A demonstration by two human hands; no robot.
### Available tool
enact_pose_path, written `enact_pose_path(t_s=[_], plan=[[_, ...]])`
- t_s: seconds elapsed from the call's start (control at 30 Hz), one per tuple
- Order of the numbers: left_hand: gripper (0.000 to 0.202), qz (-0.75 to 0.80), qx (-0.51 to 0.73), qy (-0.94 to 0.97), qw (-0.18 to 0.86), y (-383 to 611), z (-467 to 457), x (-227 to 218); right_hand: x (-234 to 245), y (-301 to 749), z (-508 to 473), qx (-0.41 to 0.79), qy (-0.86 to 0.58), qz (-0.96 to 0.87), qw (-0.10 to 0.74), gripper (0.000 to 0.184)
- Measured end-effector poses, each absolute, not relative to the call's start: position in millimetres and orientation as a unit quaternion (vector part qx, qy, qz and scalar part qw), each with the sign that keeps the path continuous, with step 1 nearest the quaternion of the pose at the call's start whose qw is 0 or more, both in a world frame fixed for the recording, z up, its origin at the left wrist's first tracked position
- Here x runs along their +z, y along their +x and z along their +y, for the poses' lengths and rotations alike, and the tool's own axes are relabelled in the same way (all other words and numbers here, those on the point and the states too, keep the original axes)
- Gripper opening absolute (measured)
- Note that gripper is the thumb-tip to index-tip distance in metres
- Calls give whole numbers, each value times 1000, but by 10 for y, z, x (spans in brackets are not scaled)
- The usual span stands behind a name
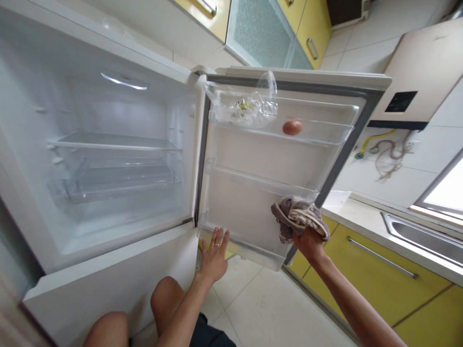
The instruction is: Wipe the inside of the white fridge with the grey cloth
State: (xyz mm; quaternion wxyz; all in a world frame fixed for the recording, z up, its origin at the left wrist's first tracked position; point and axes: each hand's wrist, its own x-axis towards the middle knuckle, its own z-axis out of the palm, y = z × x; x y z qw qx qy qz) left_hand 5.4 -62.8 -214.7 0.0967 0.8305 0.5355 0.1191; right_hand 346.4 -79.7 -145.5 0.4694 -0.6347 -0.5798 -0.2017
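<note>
A bunched brown-and-cream patterned cloth [299, 217] is gripped in my right hand [310, 243], up against the right end of the middle shelf of the open fridge door [249, 202]. My left hand [214, 255] has its fingers spread at the left part of the door's bottom shelf [249, 250]; a ring shows on one finger. I cannot tell how firmly it touches the shelf. Higher up, the top door shelf [318, 132] holds a brown egg [292, 127] and a clear plastic bag [255, 108] with something yellow-green inside.
The fridge compartment [119, 111] stands open on the left, with a glass shelf [119, 140] and a clear drawer [123, 180] inside. Yellow cabinets [361, 270], a counter with a metal sink [427, 238] and a water heater [415, 72] are on the right. My knees [168, 299] are below.
</note>
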Motion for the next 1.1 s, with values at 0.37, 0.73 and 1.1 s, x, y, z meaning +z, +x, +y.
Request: enact_pose_path(t_s=[0.37,0.73,1.1], plan=[[102,551,98,822,102,129,-646,-2039,-1690,3504,-901,-81,-598,-405,687,53],[103,556,107,817,110,227,-611,-2073,-1842,3506,-804,51,-601,-378,702,64],[103,558,116,814,110,270,-581,-2098,-661,3769,-734,-71,-566,-403,716,44]])
